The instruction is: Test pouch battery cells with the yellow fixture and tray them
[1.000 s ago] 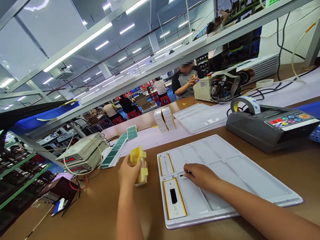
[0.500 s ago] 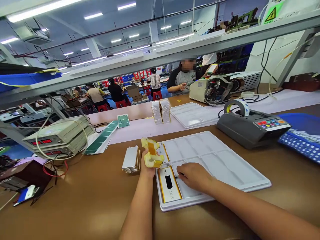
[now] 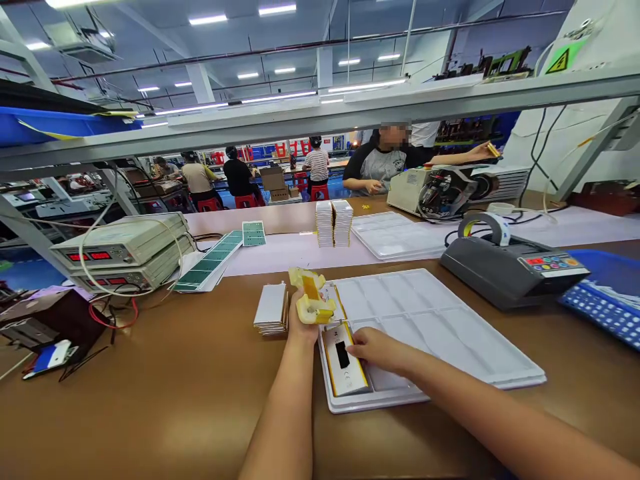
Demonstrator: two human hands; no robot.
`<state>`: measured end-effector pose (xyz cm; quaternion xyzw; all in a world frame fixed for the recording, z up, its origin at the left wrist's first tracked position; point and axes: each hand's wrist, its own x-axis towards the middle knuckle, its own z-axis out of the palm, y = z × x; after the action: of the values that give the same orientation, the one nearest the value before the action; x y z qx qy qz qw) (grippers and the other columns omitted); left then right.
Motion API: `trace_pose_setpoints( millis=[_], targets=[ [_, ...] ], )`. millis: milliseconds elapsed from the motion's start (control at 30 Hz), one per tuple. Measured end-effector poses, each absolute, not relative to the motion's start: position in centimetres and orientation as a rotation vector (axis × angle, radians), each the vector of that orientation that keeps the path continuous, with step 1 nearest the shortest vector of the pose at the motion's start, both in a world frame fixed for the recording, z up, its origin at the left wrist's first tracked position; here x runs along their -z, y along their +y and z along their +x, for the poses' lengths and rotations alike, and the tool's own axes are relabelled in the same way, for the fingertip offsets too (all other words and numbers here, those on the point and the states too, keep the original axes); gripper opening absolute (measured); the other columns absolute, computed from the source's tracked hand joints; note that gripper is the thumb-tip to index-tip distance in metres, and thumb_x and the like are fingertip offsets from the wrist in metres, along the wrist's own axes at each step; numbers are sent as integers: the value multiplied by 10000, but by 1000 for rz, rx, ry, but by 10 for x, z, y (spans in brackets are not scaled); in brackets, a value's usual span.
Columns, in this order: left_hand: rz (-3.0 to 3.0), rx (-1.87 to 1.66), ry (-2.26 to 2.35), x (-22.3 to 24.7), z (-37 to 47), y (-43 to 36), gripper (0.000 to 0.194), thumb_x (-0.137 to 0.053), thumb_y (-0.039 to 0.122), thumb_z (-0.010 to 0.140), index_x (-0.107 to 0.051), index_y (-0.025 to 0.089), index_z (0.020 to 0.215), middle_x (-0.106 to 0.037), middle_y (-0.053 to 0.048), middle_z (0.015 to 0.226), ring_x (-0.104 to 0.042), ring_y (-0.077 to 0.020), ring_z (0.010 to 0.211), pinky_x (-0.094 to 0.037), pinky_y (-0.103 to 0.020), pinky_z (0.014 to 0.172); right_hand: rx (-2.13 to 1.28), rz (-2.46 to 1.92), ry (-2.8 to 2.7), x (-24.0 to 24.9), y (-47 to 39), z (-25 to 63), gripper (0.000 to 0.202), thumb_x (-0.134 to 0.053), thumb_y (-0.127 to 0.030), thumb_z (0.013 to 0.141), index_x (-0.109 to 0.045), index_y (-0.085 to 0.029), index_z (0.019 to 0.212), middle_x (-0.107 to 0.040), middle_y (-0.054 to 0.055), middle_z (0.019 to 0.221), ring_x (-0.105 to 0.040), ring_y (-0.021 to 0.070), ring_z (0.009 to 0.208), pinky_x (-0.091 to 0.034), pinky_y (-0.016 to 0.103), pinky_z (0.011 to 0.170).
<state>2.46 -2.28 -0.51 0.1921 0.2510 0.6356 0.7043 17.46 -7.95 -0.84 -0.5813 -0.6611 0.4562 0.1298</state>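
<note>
My left hand (image 3: 301, 322) is closed around a pale yellow, notched plastic block (image 3: 316, 311) with an orange-brown patch in its middle, held above the tray's left edge. My right hand (image 3: 376, 348) grips the right edge of a flat white pouch battery (image 3: 349, 375) with yellow edges and a black patch. The thumb lies on top; the other fingertips are hidden. This battery sits slightly tilted in the near left compartment of the white plastic tray (image 3: 453, 321). Behind it, a second battery (image 3: 341, 303) lies partly hidden by the block.
Left of the tray stands a stack of flat white batteries (image 3: 271, 309). Farther back are two taller stacks (image 3: 333, 225), another tray (image 3: 400, 237) and green sheets (image 3: 215, 261). A tape dispenser (image 3: 510, 267) stands right, instruments (image 3: 120, 250) left. A co-worker (image 3: 380, 163) sits opposite.
My right hand has moved left onto the battery, whose right edge is now slightly raised. My left hand still holds the block. The view has tilted; the co-worker has stretched out an arm.
</note>
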Motion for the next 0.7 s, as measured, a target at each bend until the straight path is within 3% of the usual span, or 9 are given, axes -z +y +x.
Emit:
trace_pose_setpoints(
  millis=[67, 133, 333, 467, 567, 633, 700],
  targets=[
    [449, -1425, 493, 3, 21, -24, 199, -546, 337, 695, -583, 151, 753, -589, -46, 621, -561, -163, 565, -457, -304, 580, -1477, -1670, -1802, -1, -70, 189, 146, -485, -205, 714, -440, -165, 581, -407, -44, 507, -361, 75, 470, -273, 208, 471],
    [440, -1433, 440, 2, 20, -26, 183, -543, 328, 696, -583, 155, 742, -588, -39, 623, -573, -167, 586, -458, -307, 597, -1419, -1618, -1731, -19, -58, 206, 138, -486, -195, 706, -446, -159, 579, -369, -54, 498, -321, 64, 453, -252, 202, 452],
    [379, -1286, 439, -1, 30, -31, 236, -528, 259, 706, -603, 140, 895, -653, -81, 781, -613, -223, 777, -464, -364, 721, -1160, -1456, -1722, -64, -19, 200, 134, -437, -221, 765, -532, -144, 711, -433, -38, 547, -326, 66, 459, -259, 197, 444],
    [379, -1246, 395, 3, 32, -33, 351, -504, 415, 757, -583, 176, 1002, -662, -74, 890, -605, -236, 846, -450, -396, 780, -1015, -1589, -1882, -56, -6, 164, 119, -480, -195, 759, -534, -140, 669, -510, -15, 574, -408, 75, 507, -304, 195, 485],
    [399, -1272, 378, 5, 26, -31, 417, -469, 486, 767, -582, 171, 1015, -658, -91, 907, -605, -243, 851, -444, -409, 792, -787, -1648, -2022, -52, -6, 159, 185, -566, -315, 723, -536, -163, 622, -572, 3, 612, -486, 114, 574, -311, 214, 510],
    [411, -1290, 348, 4, 21, -29, 465, -449, 522, 764, -579, 160, 1026, -648, -112, 936, -595, -257, 883, -447, -413, 785, -484, -1759, -2077, -54, -5, 166, 266, -508, -433, 759, -563, -192, 663, -614, 19, 680, -538, 154, 652, -321, 233, 534],
    [424, -1308, 336, 0, 17, -28, 511, -442, 553, 752, -573, 154, 1043, -640, -125, 944, -589, -266, 895, -456, -414, 762, -233, -1884, -2094, -54, -1, 174, 309, -416, -458, 812, -587, -211, 740, -641, 43, 766, -567, 188, 743, -341, 253, 567]
  ],
)
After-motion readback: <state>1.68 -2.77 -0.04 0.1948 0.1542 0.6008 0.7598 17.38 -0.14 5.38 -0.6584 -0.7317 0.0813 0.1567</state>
